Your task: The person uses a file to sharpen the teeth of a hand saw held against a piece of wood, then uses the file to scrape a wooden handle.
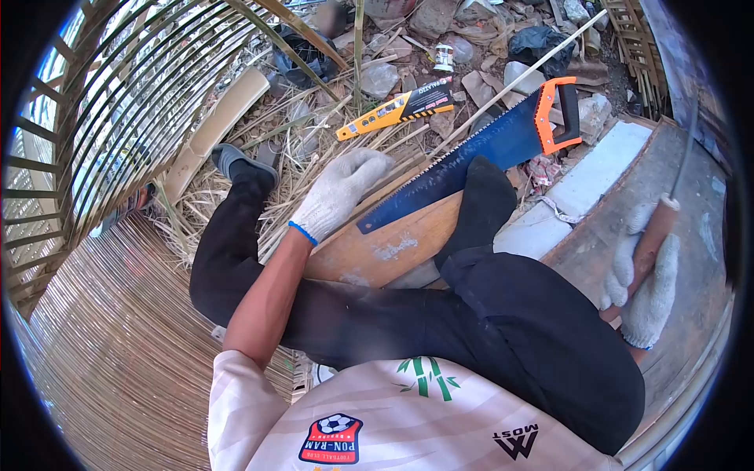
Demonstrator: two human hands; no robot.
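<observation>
My left hand point(345, 188), in a white knit glove with a blue cuff, is over the bamboo strips beside a wooden board point(377, 243). Its fingers are curled together, and whatever they may grip is hidden. On the right, my gloved right hand point(664, 286) is wrapped round the brown wooden handle of a knife point(653, 239), whose long thin grey blade points up and away. A handsaw point(463, 161) with a blue blade and orange-and-black handle lies across the board, teeth facing away. My dark-socked foot point(483, 196) rests against its near edge.
A yellow-and-black saw sleeve point(397, 108) lies on rubble and bamboo shavings ahead. Curved bamboo slats point(149, 86) rise at the left, above a mass of thin bamboo strips point(126, 337). A white plank point(589, 184) and grey board point(691, 228) lie at the right.
</observation>
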